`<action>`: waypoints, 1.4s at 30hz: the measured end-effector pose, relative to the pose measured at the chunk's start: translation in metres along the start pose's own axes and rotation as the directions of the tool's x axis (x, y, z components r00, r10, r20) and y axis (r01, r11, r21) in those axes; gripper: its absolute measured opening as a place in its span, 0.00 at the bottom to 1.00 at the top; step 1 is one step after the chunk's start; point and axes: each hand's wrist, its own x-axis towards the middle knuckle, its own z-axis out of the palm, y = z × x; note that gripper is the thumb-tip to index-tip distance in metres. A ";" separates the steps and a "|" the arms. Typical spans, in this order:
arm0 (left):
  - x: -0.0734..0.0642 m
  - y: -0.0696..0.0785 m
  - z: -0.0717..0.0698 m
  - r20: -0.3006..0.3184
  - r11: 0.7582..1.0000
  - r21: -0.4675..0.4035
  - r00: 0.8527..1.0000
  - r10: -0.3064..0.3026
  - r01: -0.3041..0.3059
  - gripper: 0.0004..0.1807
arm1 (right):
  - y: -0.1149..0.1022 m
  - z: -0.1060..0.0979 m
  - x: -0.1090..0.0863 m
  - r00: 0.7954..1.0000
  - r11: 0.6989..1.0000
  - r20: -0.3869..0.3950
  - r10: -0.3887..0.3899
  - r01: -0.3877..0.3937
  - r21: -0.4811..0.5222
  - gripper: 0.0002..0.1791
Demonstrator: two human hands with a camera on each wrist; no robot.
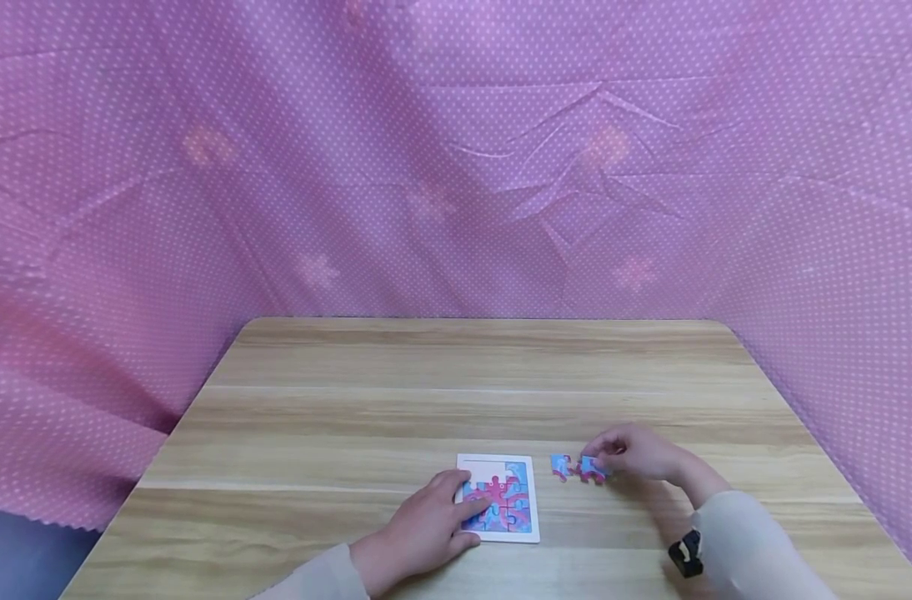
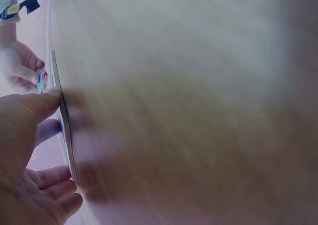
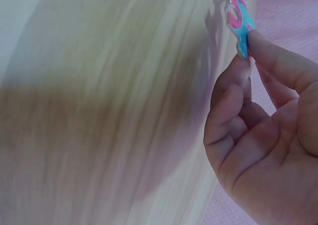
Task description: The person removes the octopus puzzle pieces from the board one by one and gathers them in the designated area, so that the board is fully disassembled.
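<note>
A white-framed jigsaw puzzle (image 1: 535, 500) with a pink and blue picture lies on the table, a blank white area showing at its upper left. My left hand (image 1: 429, 521) rests at its left side, one finger on the picture and the thumb at the near edge. In the left wrist view the thumb and fingers touch the thin board edge (image 2: 68, 130). Right of the frame, my right hand (image 1: 639, 452) pinches a blue and pink puzzle piece (image 3: 243, 24) between thumb and finger. Another puzzle piece (image 1: 560, 466) lies just left of it.
The wood-grain table (image 1: 313, 417) stretches beyond both hands. Pink dotted cloth (image 1: 456, 208) hangs behind it and along both sides. A black strap piece (image 1: 686, 554) sits at the right wrist.
</note>
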 end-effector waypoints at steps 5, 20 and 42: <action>0.000 -0.001 0.000 -0.005 1.000 0.004 1.000 0.007 -0.007 0.27 | 0.005 -0.005 -0.003 1.000 1.000 0.031 -0.001 0.001 0.014 0.10; 0.002 -0.002 0.000 0.017 1.000 0.011 1.000 -0.004 0.004 0.27 | 0.012 -0.001 0.001 0.996 0.992 -0.085 -0.012 0.002 -0.126 0.07; 0.006 -0.004 -0.001 0.031 0.966 -0.220 0.991 -0.130 0.133 0.30 | -0.010 0.026 0.018 0.981 0.997 -0.191 0.034 -0.045 -0.056 0.09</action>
